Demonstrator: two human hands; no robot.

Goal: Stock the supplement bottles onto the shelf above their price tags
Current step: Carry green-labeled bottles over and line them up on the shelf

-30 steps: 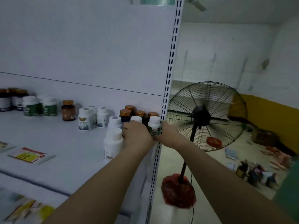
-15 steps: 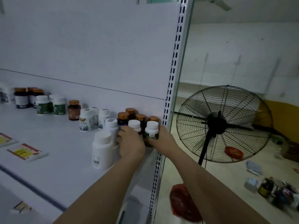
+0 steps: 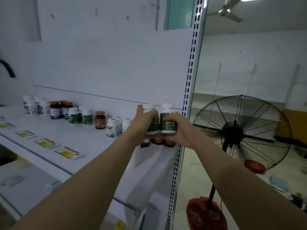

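Single head view, facing forward-down, close to shelf (image 3: 83, 146).

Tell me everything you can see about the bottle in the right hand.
The right-hand bottle is a white, plastic-looking supplement bottle with a white cap and a dark green label whose print is too blurred to read. It is upright, held in the air above dark bottles at the right end of the shelf. The right hand grips its lower body, fingers curled over the label. Its left side sits against a matching bottle gripped by the left hand.
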